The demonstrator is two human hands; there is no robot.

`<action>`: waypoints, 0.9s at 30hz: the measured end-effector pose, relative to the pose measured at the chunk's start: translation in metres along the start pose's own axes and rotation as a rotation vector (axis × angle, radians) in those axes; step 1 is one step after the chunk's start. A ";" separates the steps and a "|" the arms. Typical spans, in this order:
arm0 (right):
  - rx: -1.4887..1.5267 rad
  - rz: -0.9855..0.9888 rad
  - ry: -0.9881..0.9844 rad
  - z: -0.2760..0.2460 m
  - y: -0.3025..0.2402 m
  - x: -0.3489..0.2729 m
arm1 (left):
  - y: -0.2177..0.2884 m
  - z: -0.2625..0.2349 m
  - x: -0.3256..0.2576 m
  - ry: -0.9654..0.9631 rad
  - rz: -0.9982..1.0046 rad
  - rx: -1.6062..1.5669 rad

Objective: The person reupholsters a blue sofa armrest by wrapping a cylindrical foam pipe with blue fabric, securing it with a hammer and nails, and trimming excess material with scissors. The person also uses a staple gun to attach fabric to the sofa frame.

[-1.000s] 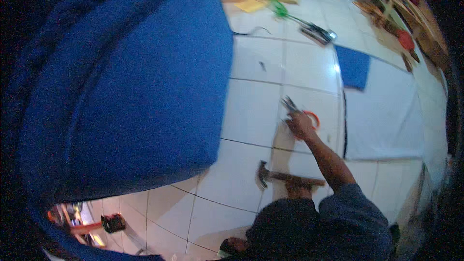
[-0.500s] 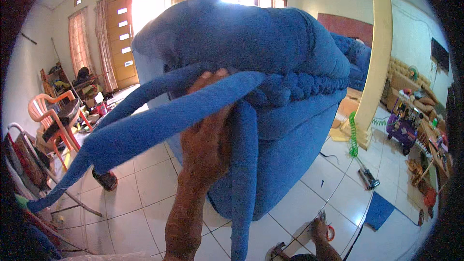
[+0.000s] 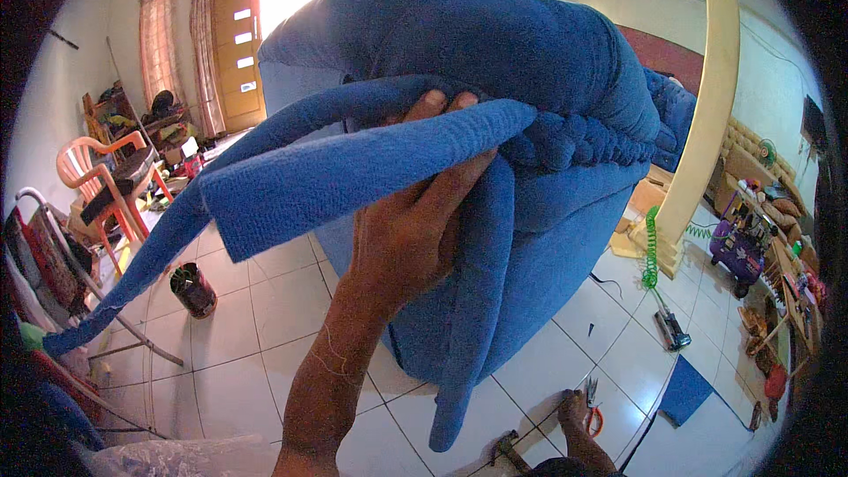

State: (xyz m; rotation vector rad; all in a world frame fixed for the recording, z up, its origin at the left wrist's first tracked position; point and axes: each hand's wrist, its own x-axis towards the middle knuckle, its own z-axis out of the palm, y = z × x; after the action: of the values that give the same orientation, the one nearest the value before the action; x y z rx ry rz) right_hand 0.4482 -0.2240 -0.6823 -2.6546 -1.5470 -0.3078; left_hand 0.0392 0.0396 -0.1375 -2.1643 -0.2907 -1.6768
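Note:
My left hand [image 3: 411, 234] is closed around padded blue fabric strips at the end of a thick braid [image 3: 574, 141], which runs along the blue upholstered sofa piece [image 3: 459, 26]. One loose strip [image 3: 353, 172] crosses in front of my fingers, its blunt end pointing left. Behind it, another strip [image 3: 168, 221] stretches down to the lower left and narrows toward its end. A third strip [image 3: 481, 300] hangs down beside my wrist. Two fingertips show above the front strip; the rest of the grip is partly hidden. My right hand is out of view.
Orange-handled scissors [image 3: 593, 415] lie on the tiles beside my foot [image 3: 572, 406]. Farther right are a blue fabric scrap [image 3: 685, 391], an air tool [image 3: 673, 331] on a green coiled hose [image 3: 651, 247], and a purple compressor [image 3: 735, 252]. An orange chair [image 3: 102, 168] stands left; a pale post [image 3: 707, 115] rises right.
My left hand and the strips sit farther right and higher in the picture, as the view has shifted. The front strip's blunt end has swung rightward, and the hanging strip's lower end now shows.

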 end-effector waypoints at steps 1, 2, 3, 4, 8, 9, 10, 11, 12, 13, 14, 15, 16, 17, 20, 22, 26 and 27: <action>0.062 0.036 -0.017 0.003 0.004 -0.002 | 0.000 0.001 0.001 0.016 -0.003 -0.038; 0.123 0.031 0.036 0.007 0.009 -0.003 | -0.001 0.001 0.001 0.026 0.000 -0.069; 0.159 0.068 0.017 0.012 0.015 -0.006 | -0.001 0.001 0.001 0.037 0.004 -0.098; 0.364 0.045 0.155 0.017 0.021 -0.007 | -0.001 0.001 0.001 0.024 -0.003 -0.076; 0.511 0.007 0.087 0.033 0.041 -0.012 | 0.001 0.000 0.000 0.012 -0.008 -0.037; 0.420 0.049 -0.007 0.035 0.044 -0.012 | 0.001 0.001 0.000 0.021 -0.004 -0.041; 0.387 -0.031 0.016 0.035 0.047 -0.011 | 0.001 0.001 -0.001 0.028 -0.007 -0.043; 0.371 -0.033 0.042 0.035 0.049 -0.009 | 0.000 0.002 -0.001 0.038 -0.010 -0.045; 0.354 -0.035 0.068 0.034 0.050 -0.007 | 0.000 0.003 -0.001 0.048 -0.014 -0.047; 0.335 -0.036 0.092 0.033 0.049 -0.006 | -0.001 0.004 -0.001 0.050 -0.008 -0.042; 0.316 -0.039 0.118 0.032 0.048 -0.004 | -0.002 0.005 -0.001 0.053 -0.002 -0.038; 0.267 -0.006 0.096 0.032 0.046 -0.004 | -0.002 0.006 -0.001 0.057 0.005 -0.032; 0.709 0.156 0.091 0.031 0.043 -0.005 | -0.003 0.006 -0.001 0.052 0.008 -0.055; 1.116 0.357 0.029 0.031 0.039 -0.006 | -0.003 0.006 -0.001 0.046 0.008 -0.078; 0.304 0.031 0.239 0.028 0.026 -0.019 | -0.002 0.007 0.000 0.063 0.005 -0.102; -0.275 -0.202 0.603 0.024 0.019 -0.029 | -0.001 0.007 0.001 0.082 0.002 -0.094; 0.164 0.198 -0.161 0.008 0.018 -0.045 | 0.001 0.008 0.003 0.091 0.005 -0.079; 0.181 0.226 -0.189 0.005 0.018 -0.047 | 0.001 0.007 0.003 0.104 0.005 -0.085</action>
State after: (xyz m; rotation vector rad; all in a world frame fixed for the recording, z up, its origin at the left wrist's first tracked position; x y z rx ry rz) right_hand 0.4422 -0.2720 -0.6957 -2.7405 -1.2291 0.0923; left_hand 0.0471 0.0412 -0.1369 -2.1259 -0.1878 -1.8226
